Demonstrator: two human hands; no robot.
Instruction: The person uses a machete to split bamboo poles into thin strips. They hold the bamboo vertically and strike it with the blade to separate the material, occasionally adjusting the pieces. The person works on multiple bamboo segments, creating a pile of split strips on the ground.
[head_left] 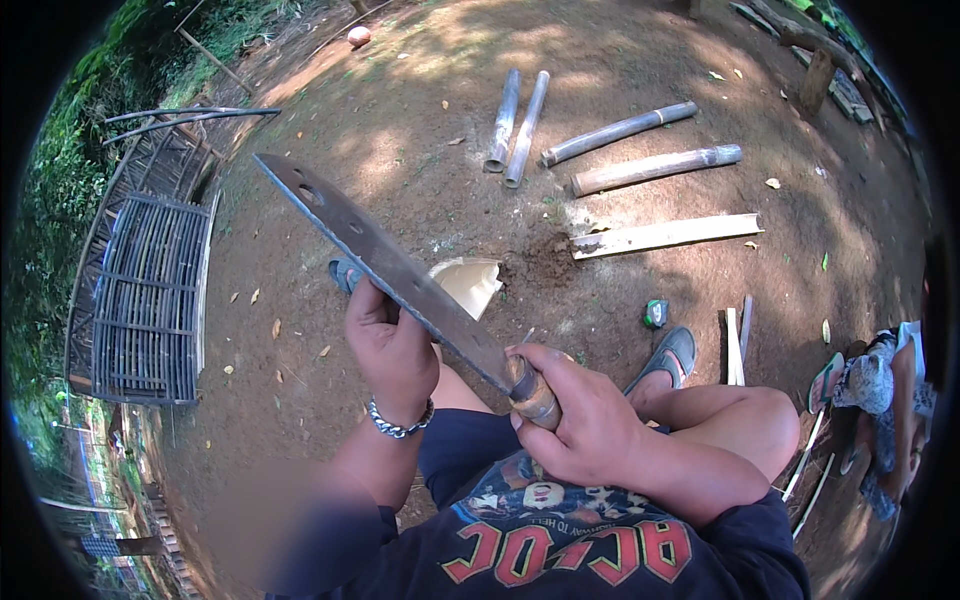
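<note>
The wooden handle (536, 400) of a large knife (385, 262) is gripped by the right hand (585, 420), fingers wrapped round it, probably so that the whole length can be steered from one end. The knife is held aslant above the lap, its tip pointing away and to the left. At the knife's near edge the left hand (395, 365) is raised, perhaps for steadying; its fingertips are partly hidden, so whether it is closed on the metal cannot be told, nor which edge is sharpened. Beyond the knife, a pale curved bamboo piece (470, 284), a split bamboo length (665, 236) and four bamboo tubes (657, 170) are laid, apparently kept within view. Sideways room is bounded by a bent knee (762, 418) right of the knife and a slatted bamboo seat (150, 290) well to its left.
</note>
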